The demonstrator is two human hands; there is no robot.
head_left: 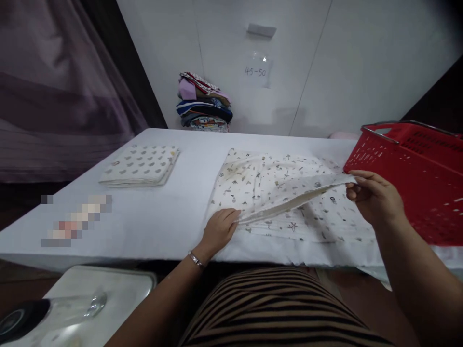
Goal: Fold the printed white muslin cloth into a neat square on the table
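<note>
A white cloth with small dark prints (275,188) lies spread on the white table (155,217) in front of me. My left hand (219,230) pinches its near left corner at the table's surface. My right hand (374,196) grips the other end of the same edge and holds it lifted a little above the cloth, so the edge runs as a raised fold between both hands. A bracelet sits on my left wrist.
A folded printed cloth (141,165) lies at the table's left. A red plastic basket (412,168) stands at the right edge. A stack of folded clothes (204,102) sits against the far wall. A white tray with a glass (90,301) is low on the left.
</note>
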